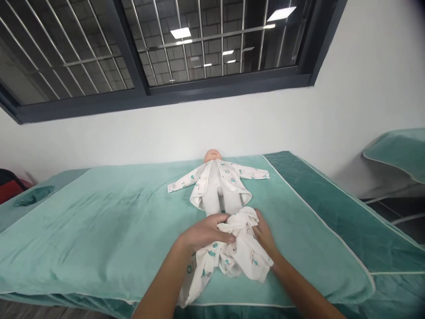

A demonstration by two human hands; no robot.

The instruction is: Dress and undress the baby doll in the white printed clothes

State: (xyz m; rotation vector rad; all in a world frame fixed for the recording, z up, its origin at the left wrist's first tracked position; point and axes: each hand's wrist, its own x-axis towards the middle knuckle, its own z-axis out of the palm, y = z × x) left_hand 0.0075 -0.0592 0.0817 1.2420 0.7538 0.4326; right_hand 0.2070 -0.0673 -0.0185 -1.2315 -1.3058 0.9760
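A baby doll (213, 155) lies on its back on the green bed, its head toward the wall. It wears a white patterned jacket (232, 175) that hangs open at the front, with both sleeves spread wide. Bunched between my hands at the doll's feet is a pair of white patterned baby pants (237, 248), one leg trailing toward the near edge. My left hand (209, 232) grips the cloth from the left, thumb on top. From the right, my right hand (262, 230) holds the gathered part, its fingers mostly hidden behind the fabric. The doll's feet are covered by the bundle.
The green sheet (99, 221) covers the bed, with a darker green cover (318, 208) on the right. Behind stand a white wall (265, 119) and a barred window (212, 44). Another green padded surface (398, 153) is at the right, a face hole (35, 196) at the left.
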